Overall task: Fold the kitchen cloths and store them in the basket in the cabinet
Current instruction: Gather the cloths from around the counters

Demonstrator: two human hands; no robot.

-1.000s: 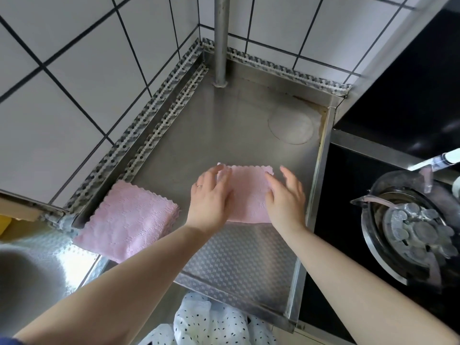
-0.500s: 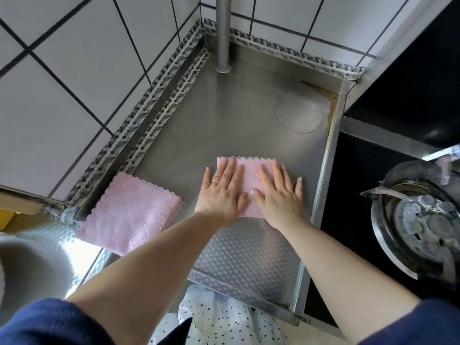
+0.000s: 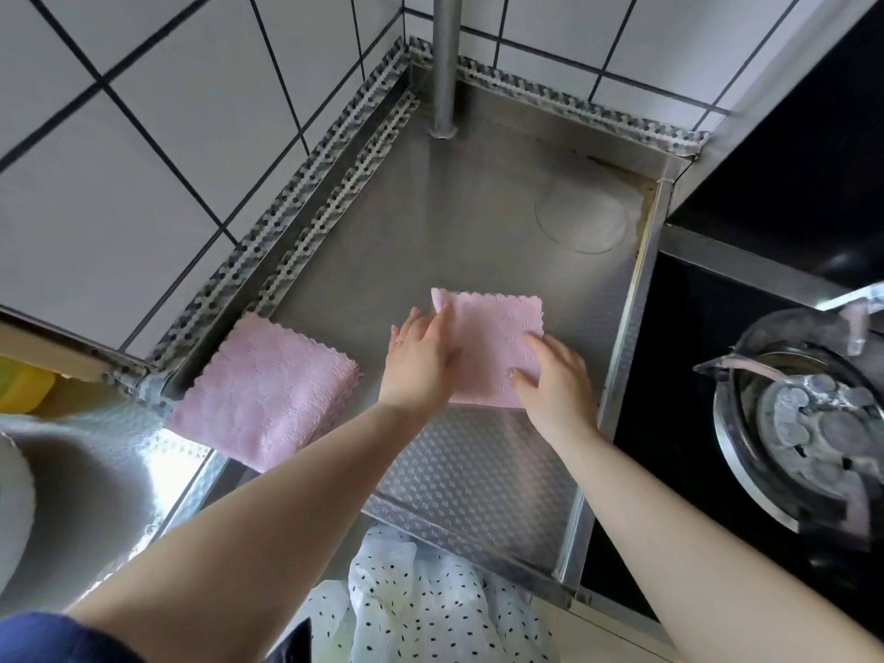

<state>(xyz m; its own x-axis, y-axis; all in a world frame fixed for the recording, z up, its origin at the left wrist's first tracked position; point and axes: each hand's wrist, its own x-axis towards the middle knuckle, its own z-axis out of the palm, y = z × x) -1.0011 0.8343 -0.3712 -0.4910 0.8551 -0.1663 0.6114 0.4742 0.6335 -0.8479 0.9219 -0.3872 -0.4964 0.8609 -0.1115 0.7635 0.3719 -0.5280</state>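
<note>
Folded cloth [image 3: 492, 349]: pink, scalloped far edge, lying on the steel counter [image 3: 459, 232] in its right half, near the raised right rim.
Left hand [image 3: 421, 363]: over the cloth's left edge; fingers together, flat against the fabric; thumb side hidden, so whether it pinches the edge or only presses cannot be told.
Right hand [image 3: 555, 382]: on the cloth's near right corner; fingers curled down over the edge, fingertips [image 3: 519, 375] on top of the fabric; looks like a grasp of that corner, underside not visible.
Cloth stack [image 3: 265, 401]: pink, several folded layers, at the counter's near left corner, overhanging the edge toward the sink [image 3: 91, 500]; well apart from the cloth under the hands.
Counter surface: plain steel at the back, embossed pattern toward the front; circular mark at the far right.
Pipe [image 3: 445, 64]: upright, standing in the far corner by the tiled wall [image 3: 119, 160].
Stove [image 3: 693, 375]: black top, right of the counter; burner [image 3: 813, 428] at the right edge.
Basket and cabinet: not visible.
Spotted fabric [image 3: 430, 605]: white with dark dots, below the counter's front edge.
</note>
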